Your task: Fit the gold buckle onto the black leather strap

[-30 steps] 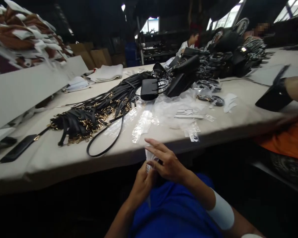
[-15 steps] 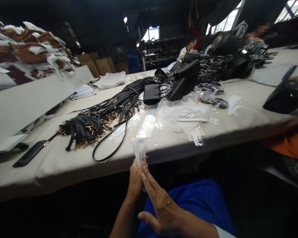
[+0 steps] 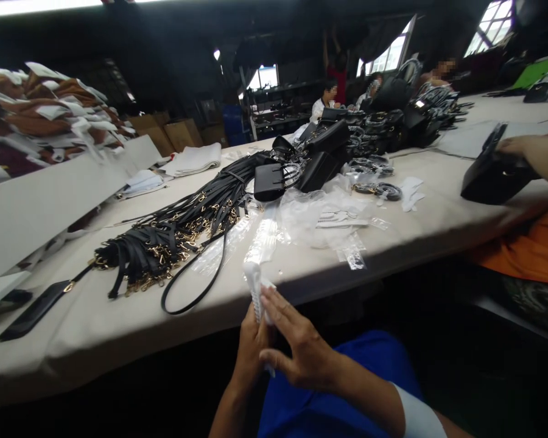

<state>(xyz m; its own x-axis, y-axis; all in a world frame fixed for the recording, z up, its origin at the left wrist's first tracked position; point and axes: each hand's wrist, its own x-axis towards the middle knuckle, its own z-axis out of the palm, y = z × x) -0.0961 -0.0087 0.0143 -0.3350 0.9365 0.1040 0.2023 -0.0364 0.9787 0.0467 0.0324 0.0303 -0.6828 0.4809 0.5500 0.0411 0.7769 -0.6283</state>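
Black straps (image 3: 141,249): on the tabletop (image 3: 82,319), ahead and left of both hands; I'd work clear of the loose strap loop (image 3: 178,312) so that nothing snags.
Left hand (image 3: 250,340): wrapped round the lower part of the white piece, gripping it; I judge a light, steady hold best, enough to stop twisting without crushing.
White ribbed-edged piece (image 3: 254,278): standing up out of the left fist, its side against the right fingertips; it looks soft, so I'd press with flat fingers rather than pinch.
Right hand (image 3: 296,340): not grasping, fingers extended; I'd apply even pressure along the piece's length.
Left palm: turned from me, so I can't see how the fingers close.
Clear plastic packets (image 3: 262,240): just beyond the hands; glare hides whether they hold anything.
White end (image 3: 270,370): below the right thumb; I can't tell if it belongs to the same piece.
Co-worker's hand (image 3: 514,149): far to the right of my hands, on a black handbag (image 3: 491,182); the arm is cut off.
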